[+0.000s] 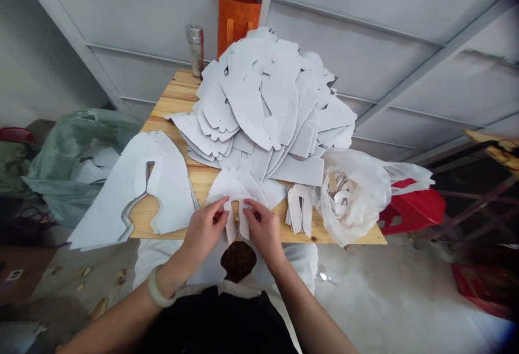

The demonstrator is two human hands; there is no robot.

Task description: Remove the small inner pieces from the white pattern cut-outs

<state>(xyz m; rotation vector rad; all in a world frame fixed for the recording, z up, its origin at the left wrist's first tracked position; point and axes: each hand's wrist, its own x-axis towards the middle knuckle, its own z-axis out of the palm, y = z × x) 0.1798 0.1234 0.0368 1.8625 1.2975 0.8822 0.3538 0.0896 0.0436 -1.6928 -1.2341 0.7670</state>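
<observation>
In the head view my left hand (207,225) and my right hand (264,227) face each other at the table's front edge. Between them is a small U-shaped white piece (244,226), with the fingers of each hand pinched at one side of it. It lies over a larger white cut-out sheet (222,182), whose lower part reaches toward my lap. To the left, a stack of large arch-shaped white sheets (170,181) overhangs the edge. Close to my right hand stands a small stack of U-shaped pieces (299,211). My fingertips partly cover the held piece's sides.
A tall heap of white cut-outs (263,89) covers the back of the wooden table (170,97). Behind it are an orange bag (243,11) and a bottle (197,51). A clear plastic bag (360,192) holds small pieces at right. A green bag (60,154) sits left.
</observation>
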